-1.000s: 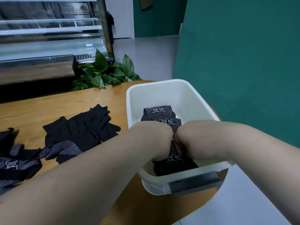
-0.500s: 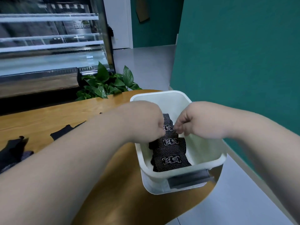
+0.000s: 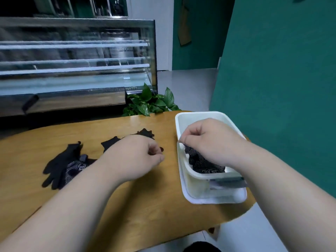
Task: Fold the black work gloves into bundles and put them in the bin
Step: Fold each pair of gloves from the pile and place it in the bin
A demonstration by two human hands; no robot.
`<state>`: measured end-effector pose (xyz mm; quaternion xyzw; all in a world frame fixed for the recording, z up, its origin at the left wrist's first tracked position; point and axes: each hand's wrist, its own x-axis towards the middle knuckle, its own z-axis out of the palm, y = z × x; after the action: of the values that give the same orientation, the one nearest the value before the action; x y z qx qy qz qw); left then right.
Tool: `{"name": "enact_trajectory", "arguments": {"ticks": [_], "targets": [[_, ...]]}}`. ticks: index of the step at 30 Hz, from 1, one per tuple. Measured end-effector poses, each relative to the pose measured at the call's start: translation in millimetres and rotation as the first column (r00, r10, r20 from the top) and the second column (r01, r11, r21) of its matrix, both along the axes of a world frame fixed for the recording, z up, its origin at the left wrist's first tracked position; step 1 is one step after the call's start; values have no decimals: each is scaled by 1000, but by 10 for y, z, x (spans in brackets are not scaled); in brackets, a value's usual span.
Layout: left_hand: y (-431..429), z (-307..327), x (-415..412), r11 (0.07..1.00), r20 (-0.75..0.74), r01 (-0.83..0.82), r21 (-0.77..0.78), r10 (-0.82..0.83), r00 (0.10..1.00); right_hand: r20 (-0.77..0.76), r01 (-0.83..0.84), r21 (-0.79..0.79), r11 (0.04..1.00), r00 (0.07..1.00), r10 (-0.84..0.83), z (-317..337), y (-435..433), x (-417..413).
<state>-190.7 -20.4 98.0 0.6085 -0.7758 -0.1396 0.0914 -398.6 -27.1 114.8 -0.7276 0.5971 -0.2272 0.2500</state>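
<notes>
White bin (image 3: pixel 197 115): right hand (image 3: pixel 209 141) curled over bundles (image 3: pixel 201 163).

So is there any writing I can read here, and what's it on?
Nothing is legible.
On the display case: a pale label, too blurred to read.
On the loose glove: a white boxed mark, too blurred.
On the glove bundle in the bin: a white mark, unreadable.
</notes>
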Motion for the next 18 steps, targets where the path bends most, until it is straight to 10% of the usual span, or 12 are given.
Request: {"name": "enact_trajectory", "arguments": {"ticks": [18], "targets": [[1060, -1306, 1601, 937, -243, -341, 77, 349, 905, -35, -299, 102, 949, 952, 303, -1206, 608, 1854]]}}
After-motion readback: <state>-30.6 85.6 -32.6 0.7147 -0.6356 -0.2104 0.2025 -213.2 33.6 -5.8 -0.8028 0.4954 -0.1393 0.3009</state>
